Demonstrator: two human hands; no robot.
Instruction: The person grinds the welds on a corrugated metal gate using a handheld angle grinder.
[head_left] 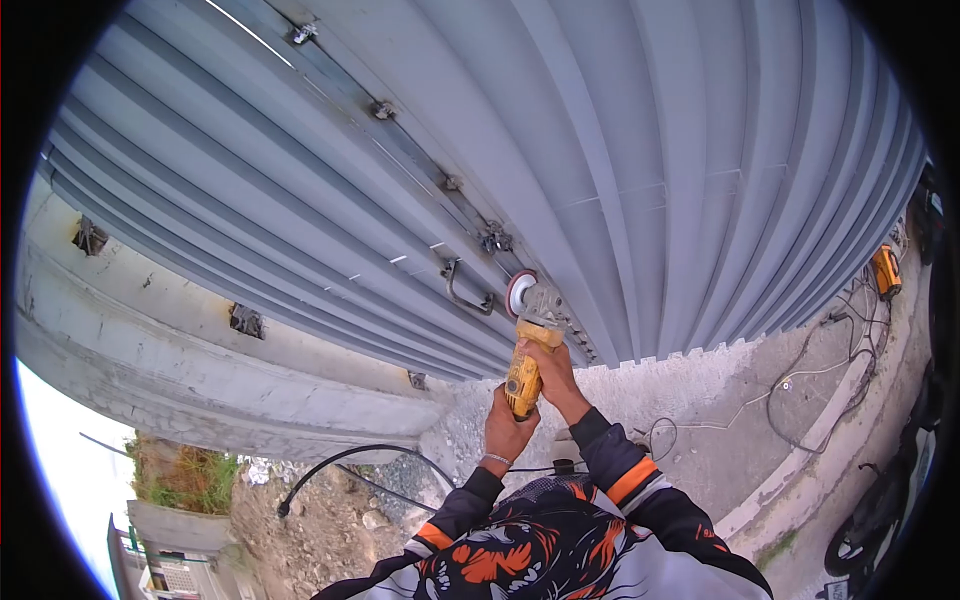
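A yellow angle grinder is held in both hands in front of the grey corrugated metal gate. My left hand wraps round its rear end, with a bracelet at the wrist. Further forward, my right hand grips the body near the metal head. The round disc is at the gate's seam, just right of a curved metal handle; whether it touches the metal I cannot tell. Above the disc, a rough metal fitting sits on the seam.
A concrete wall runs along the left. A black cable loops near my left arm. Cords lie on the ground at right, by an orange-yellow device. A motorcycle stands at lower right; rubble lies lower left.
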